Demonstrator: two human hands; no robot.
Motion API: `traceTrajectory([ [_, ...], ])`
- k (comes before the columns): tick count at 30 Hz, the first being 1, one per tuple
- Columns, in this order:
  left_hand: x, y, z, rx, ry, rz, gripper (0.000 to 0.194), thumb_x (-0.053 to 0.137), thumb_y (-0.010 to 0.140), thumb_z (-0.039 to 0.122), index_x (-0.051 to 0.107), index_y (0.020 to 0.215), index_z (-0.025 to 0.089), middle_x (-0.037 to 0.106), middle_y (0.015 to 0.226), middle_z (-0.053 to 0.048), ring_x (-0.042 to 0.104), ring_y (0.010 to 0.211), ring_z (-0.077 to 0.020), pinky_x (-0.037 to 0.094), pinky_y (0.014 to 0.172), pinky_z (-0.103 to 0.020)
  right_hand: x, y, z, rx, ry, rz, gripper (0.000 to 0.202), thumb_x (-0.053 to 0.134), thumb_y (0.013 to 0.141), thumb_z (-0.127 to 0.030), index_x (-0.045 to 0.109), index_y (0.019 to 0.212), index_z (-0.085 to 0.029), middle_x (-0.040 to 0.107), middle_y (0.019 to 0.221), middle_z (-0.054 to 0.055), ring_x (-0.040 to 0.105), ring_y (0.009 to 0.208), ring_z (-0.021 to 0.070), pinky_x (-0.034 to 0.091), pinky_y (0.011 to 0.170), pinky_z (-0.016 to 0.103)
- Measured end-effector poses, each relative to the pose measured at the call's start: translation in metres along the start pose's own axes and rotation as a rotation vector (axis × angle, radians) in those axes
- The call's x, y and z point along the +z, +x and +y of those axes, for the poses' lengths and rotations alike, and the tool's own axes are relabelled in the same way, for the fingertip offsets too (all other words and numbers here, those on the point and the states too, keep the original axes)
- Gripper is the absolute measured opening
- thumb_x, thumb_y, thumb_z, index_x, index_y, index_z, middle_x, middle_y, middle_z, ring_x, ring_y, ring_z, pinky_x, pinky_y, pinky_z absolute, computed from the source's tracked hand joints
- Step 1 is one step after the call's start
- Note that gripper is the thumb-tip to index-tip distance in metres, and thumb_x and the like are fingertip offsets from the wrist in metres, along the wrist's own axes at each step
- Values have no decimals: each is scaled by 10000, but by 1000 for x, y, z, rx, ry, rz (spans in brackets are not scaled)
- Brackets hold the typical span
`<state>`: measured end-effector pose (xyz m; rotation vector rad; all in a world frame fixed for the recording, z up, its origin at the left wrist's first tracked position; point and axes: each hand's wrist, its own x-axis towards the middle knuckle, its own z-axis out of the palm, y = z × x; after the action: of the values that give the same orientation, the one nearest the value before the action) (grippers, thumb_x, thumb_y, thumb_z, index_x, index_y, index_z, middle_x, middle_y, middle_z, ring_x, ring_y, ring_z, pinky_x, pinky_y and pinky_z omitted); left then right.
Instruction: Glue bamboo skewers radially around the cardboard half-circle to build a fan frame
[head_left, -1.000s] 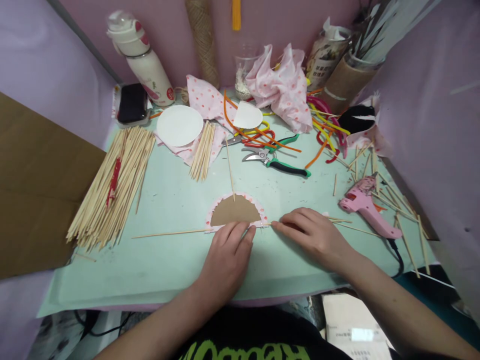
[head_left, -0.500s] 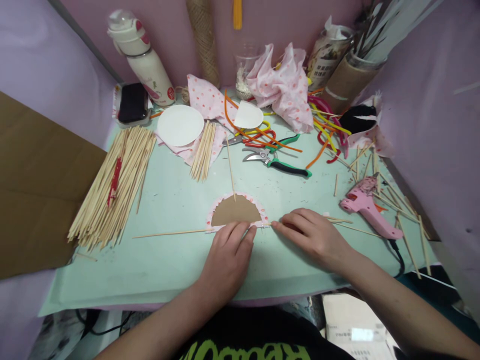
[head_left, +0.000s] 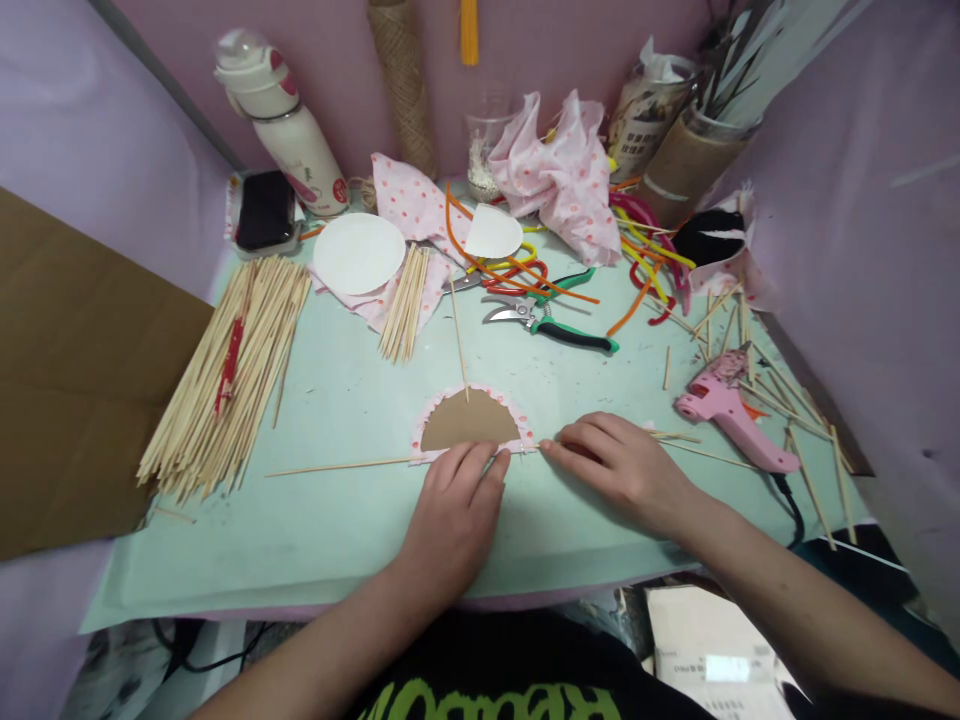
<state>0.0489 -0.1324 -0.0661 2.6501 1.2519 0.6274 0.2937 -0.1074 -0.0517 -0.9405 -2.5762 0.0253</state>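
Note:
A half-circle of brown cardboard (head_left: 466, 425) with a pink dotted fabric border lies flat, its straight edge towards me. My left hand (head_left: 459, 505) rests on that edge, fingers stretched over the fabric strip and pressing down. Beside the half-circle's right corner, my right hand (head_left: 626, 465) pinches the end of a thin wooden stick at the strip; most of that stick is hidden. Another wooden stick (head_left: 341, 467) sticks out to the left from the straight edge. A third stick (head_left: 459, 340) points away from me, its near end on the cardboard.
A large bundle of sticks (head_left: 232, 380) lies left, near a cardboard sheet (head_left: 82, 390). Pruning shears (head_left: 555, 325), a white disc (head_left: 358, 253) and dotted cloth (head_left: 562, 185) sit further back. A pink glue gun (head_left: 735, 410) lies right among cut sticks. A bottle (head_left: 292, 140) stands behind.
The view has shifted slightly. Both hands stay in nearly the same place on the half-circle and the stick; nothing was picked up or let go.

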Motion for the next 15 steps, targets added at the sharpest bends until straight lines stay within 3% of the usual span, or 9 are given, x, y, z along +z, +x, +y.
traceTrajectory([
  [7, -8, 0, 3, 3, -29, 38, 336, 500, 913, 58, 552, 1235, 136, 643, 1178, -133, 552, 1107, -263, 471, 931, -416, 1, -2, 0, 13, 10, -8, 258, 449, 965, -106, 636, 1142, -112, 670, 916, 115, 542, 848, 207, 493, 715, 348],
  [11, -37, -10, -11, 23, -76, 142, 346, 537, 892, 49, 547, 1216, 170, 651, 1172, -126, 565, 1139, -244, 430, 955, -409, 0, -3, 0, 25, 33, -8, 284, 423, 971, -105, 627, 1166, -143, 669, 942, 113, 555, 872, 207, 495, 727, 350],
  [15, -68, -27, -45, -119, 74, 130, 253, 545, 910, 97, 566, 1142, 196, 676, 1118, -106, 610, 1085, -241, 365, 936, -425, 3, -5, 0, 25, 33, 6, 288, 419, 963, -80, 618, 1161, -149, 656, 952, 109, 545, 873, 205, 482, 726, 338],
])
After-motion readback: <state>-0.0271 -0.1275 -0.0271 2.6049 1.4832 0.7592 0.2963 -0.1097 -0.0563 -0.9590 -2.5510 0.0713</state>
